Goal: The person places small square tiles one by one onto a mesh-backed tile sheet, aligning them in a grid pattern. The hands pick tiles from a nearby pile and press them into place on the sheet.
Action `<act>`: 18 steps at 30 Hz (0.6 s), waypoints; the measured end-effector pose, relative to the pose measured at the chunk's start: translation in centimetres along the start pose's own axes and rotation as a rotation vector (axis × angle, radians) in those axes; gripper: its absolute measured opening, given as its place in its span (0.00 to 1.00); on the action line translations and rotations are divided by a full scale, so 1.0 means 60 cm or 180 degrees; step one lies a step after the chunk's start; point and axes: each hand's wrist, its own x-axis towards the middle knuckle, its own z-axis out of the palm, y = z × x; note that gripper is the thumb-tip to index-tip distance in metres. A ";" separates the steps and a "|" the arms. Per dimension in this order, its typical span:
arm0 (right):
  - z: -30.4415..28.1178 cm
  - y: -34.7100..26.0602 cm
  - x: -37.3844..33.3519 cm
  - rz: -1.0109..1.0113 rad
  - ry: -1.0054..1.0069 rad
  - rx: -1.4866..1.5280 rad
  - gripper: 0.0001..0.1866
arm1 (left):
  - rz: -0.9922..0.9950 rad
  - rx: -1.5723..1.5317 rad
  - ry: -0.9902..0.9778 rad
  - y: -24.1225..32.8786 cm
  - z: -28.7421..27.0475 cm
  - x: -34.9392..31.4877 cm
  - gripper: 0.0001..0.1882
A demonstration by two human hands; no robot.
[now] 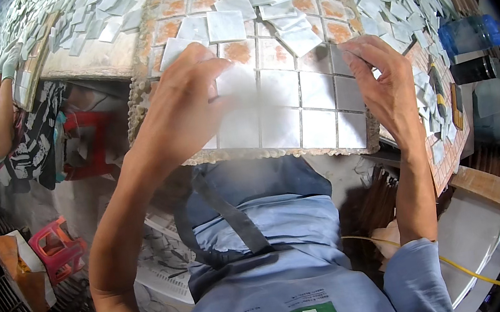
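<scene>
A framed board [236, 49] with a grid of square slots lies in front of me. Pale square tiles [320, 126] fill its near rows, and orange-stained slots show farther back. Several loose tiles [226, 26] lie overlapping on the far part. My left hand [182, 95] is over the board's left side, its fingers curled beside a pale tile; a hazy patch blurs the thumb and whatever it holds. At the right edge, my right hand [386, 75] has its fingers bent in, the tips on the edge of a darker grey tile [343, 58].
Heaps of loose tiles [110, 4] cover the table behind the board. Another person's gloved hand [10, 60] is at the far left. A red stool [96, 135] and a pink stool [59, 247] stand on the left. A blue water bottle [471, 34] lies on the right, near another gridded board [452, 154].
</scene>
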 end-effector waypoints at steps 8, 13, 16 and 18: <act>0.004 0.005 0.000 -0.0099 -0.0012 -0.0067 0.08 | 0.0384 0.0126 -0.0340 -0.004 -0.016 0.011 0.23; -0.003 0.003 -0.004 0.0041 -0.0077 -0.0081 0.08 | 0.0550 0.0120 -0.0367 -0.010 -0.020 0.007 0.23; -0.004 0.002 -0.001 0.0046 -0.0100 -0.0069 0.08 | 0.0494 -0.0005 -0.0418 -0.014 -0.016 0.002 0.22; -0.005 -0.001 0.002 0.0114 -0.0191 -0.0094 0.08 | 0.0307 -0.0055 -0.0584 -0.006 -0.018 0.003 0.23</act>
